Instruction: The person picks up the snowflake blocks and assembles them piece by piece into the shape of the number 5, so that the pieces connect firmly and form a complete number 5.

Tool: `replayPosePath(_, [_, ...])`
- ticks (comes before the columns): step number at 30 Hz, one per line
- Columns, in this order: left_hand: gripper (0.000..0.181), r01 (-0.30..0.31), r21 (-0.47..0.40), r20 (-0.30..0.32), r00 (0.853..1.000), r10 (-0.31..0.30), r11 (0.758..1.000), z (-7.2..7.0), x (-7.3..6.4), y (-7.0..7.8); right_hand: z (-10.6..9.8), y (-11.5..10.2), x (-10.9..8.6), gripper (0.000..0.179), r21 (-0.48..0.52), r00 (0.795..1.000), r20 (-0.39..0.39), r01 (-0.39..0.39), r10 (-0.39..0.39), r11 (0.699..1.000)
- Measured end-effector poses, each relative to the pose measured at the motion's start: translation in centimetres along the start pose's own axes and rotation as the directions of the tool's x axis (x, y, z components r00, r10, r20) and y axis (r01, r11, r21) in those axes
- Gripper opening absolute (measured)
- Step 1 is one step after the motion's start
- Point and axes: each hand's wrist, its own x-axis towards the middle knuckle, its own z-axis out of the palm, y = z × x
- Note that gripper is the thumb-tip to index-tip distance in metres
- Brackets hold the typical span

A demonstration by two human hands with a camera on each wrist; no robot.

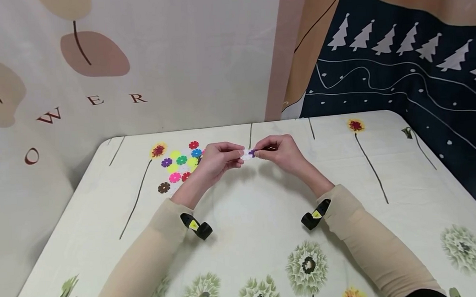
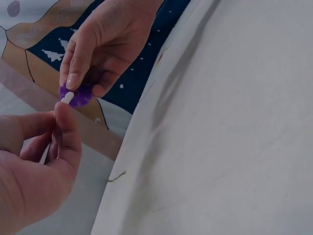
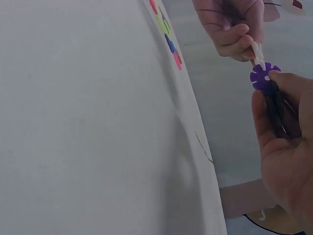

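Observation:
Above the table, my left hand (image 1: 219, 161) pinches a white notched plastic disc (image 3: 258, 53) between thumb and fingers. Facing it, my right hand (image 1: 283, 152) pinches a purple snowflake disc (image 3: 260, 77) by its edge. In the right wrist view the white disc's edge meets the purple disc's rim; I cannot tell whether their slots are interlocked. From the left wrist side, the purple disc (image 2: 81, 96) shows under the right thumb, with the white piece (image 2: 68, 97) edge-on in front of it. Fingertips cover part of both discs.
Left of my hands, loose snowflake discs lie on the table, among them a brown one (image 1: 164, 187), a green one (image 1: 181, 160) and a pink one (image 1: 175, 177). My left forearm hides part of the group. A flower-printed cloth (image 1: 241, 223) covers the table.

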Motion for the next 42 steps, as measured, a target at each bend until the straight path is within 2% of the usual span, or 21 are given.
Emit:
replayPosePath(6, [0.037, 0.026, -0.034, 0.01, 1.0, -0.025, 0.999, -0.1, 0.0, 0.2, 0.1, 0.1, -0.1, 0.027, 0.019, 0.999, 0.023, -0.034, 0.033, 0.999])
replayPosePath(12, [0.033, 0.022, -0.036, 0.026, 0.999, -0.021, 0.999, -0.1, -0.1, 0.1, 0.3, 0.2, -0.1, 0.035, -0.015, 0.999, 0.05, -0.02, 0.021, 1.0])
replayPosePath(29, [0.029, 0.013, -0.062, 0.025, 1.0, -0.012, 0.998, -0.7, -0.2, -0.2, 1.0, 0.0, 0.1, 0.037, -0.077, 0.996, 0.055, -0.062, 0.067, 0.995])
replayPosePath(34, [0.034, -0.034, -0.03, 0.01, 0.999, 0.035, 0.999, -2.4, -0.5, 0.2, 0.8, -0.1, 0.0, 0.037, -0.08, 0.995, 0.04, -0.083, 0.086, 0.993])
replayPosePath(39, [0.033, -0.072, 0.0, 0.021, 0.997, 0.072, 0.997, -5.8, -1.5, 0.8, 0.5, -0.2, 0.1, 0.038, -0.055, 0.997, 0.031, -0.066, 0.068, 0.996])
replayPosePath(42, [0.038, -0.078, 0.117, 0.027, 0.997, 0.075, 0.99, -8.2, -2.4, 1.0, 0.5, -0.4, 0.2, 0.038, -0.049, 0.998, 0.036, -0.056, 0.057, 0.997])
